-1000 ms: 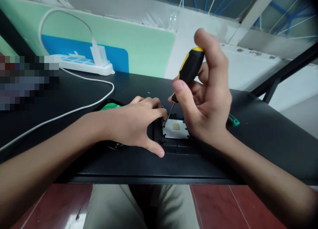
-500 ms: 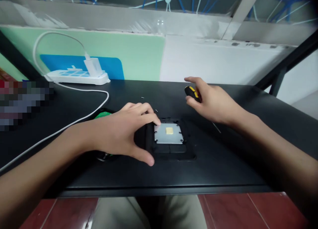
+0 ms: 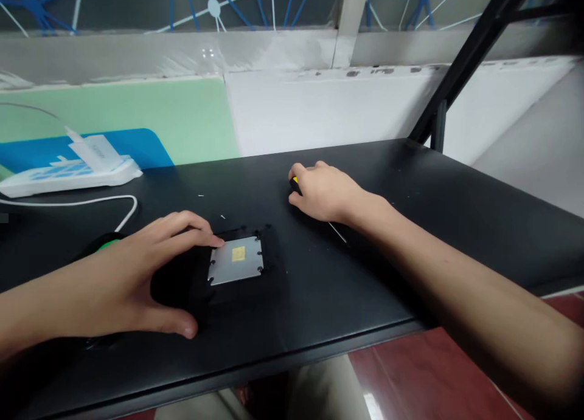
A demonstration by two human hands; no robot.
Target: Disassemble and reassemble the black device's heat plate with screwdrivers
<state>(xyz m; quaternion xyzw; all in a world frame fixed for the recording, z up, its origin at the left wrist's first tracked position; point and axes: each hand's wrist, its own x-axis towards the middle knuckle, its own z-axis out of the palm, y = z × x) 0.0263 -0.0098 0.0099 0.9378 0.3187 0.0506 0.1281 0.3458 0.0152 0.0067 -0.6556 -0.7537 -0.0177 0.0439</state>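
Observation:
My left hand (image 3: pixel 137 274) lies on a black device (image 3: pixel 237 283) on the black table (image 3: pixel 410 225), fingers spread, index finger touching the corner of a silver plate (image 3: pixel 236 261) with a small gold square at its middle. My right hand (image 3: pixel 325 192) rests on the table behind and to the right, fingers curled over the black-and-yellow handle of a screwdriver (image 3: pixel 295 182). The thin metal shaft sticks out from under the wrist. A bit of green board (image 3: pixel 108 244) peeks out behind my left hand.
A white power strip (image 3: pixel 68 171) with a plugged-in charger lies at the back left, its white cable (image 3: pixel 123 207) curving over the table. Two tiny screws (image 3: pixel 222 216) lie loose behind the device. A black metal frame post (image 3: pixel 438 128) stands at the back right.
My right hand lifted the screwdriver off the plate's corner and carried it down to the table at the right, laying it flat. My left hand stayed on the device. The view swung right.

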